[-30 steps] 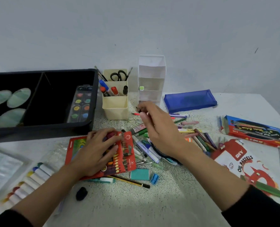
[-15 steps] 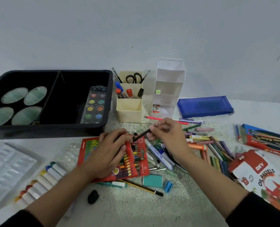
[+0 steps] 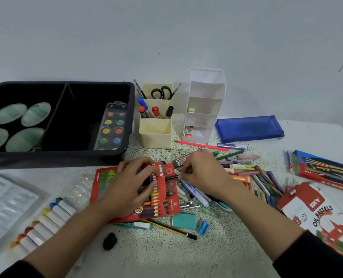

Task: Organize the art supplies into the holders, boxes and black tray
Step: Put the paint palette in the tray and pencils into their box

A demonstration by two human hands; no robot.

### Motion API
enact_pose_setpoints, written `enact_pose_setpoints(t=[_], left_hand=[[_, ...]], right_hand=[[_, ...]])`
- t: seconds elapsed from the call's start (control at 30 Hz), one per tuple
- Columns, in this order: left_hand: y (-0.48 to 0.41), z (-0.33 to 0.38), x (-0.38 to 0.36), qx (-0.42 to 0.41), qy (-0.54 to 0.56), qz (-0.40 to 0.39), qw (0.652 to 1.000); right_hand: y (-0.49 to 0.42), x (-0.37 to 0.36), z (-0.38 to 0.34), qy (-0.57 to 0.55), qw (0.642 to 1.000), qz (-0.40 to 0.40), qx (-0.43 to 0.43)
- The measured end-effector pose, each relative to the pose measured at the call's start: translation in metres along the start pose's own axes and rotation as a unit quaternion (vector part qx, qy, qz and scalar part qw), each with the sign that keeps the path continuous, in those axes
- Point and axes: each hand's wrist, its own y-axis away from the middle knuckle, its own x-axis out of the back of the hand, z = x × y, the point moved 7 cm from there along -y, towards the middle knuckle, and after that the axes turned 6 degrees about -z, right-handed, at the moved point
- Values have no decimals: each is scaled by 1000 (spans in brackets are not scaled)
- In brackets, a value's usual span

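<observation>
A red crayon box [image 3: 104,181] lies in front of me with its flap open. My left hand [image 3: 134,183] lies on it, fingers curled over the crayons at the opening. My right hand [image 3: 204,171] pinches a dark crayon [image 3: 171,178] at the box flap. Loose crayons and pens [image 3: 252,173] lie in a pile to the right. The black tray [image 3: 66,155] at the back left holds a watercolour palette [image 3: 111,127]. Behind the box stand a cream holder [image 3: 155,135] with markers and scissors and a white tiered holder [image 3: 204,97].
A blue pouch [image 3: 248,128], a brush pack [image 3: 327,171] and an oil pastels box [image 3: 317,213] lie at the right. Paint tubes [image 3: 44,223] and a clear plastic insert [image 3: 4,201] lie at the left. A black eraser [image 3: 110,240], teal eraser [image 3: 183,221] and blue sharpener [image 3: 203,227] sit near me.
My right hand came back from the white holder, picked a dark crayon from the pile and lowered it to the crayon box flap. My left hand stayed on the box.
</observation>
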Motion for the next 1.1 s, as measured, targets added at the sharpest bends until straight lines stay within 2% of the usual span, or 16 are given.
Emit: enact_pose_setpoints(t=[0.13,0.33,0.47,0.57,0.67,0.83,0.93,1.03,1.1], left_hand=[[0,1,1,2,-9,0,1000],[1,4,3,1,-4,8,1000],[2,2,3,7,13,12,1000],[2,1,3,7,18,10,1000],[0,-1,0,8,14,-4,1000],[0,-3,-2,12,16,-12,1000],[0,-6,-3,19,12,-13,1000],[0,-6,-4,23,12,-12,1000],[0,-6,-4,25,9,-19,999]], right_hand=[[3,1,1,-4,1000,-8,17],[9,-4,11,-134,989,-59,-10],[5,4,16,-109,990,-87,-37],[0,12,21,-80,993,-75,-44],[-3,4,5,-63,995,-76,4],[-10,-23,-30,39,995,-49,81],[-13,-30,-34,35,994,-53,94],[-14,-17,-22,-43,992,-92,70],[-20,9,-5,-74,997,-12,34]])
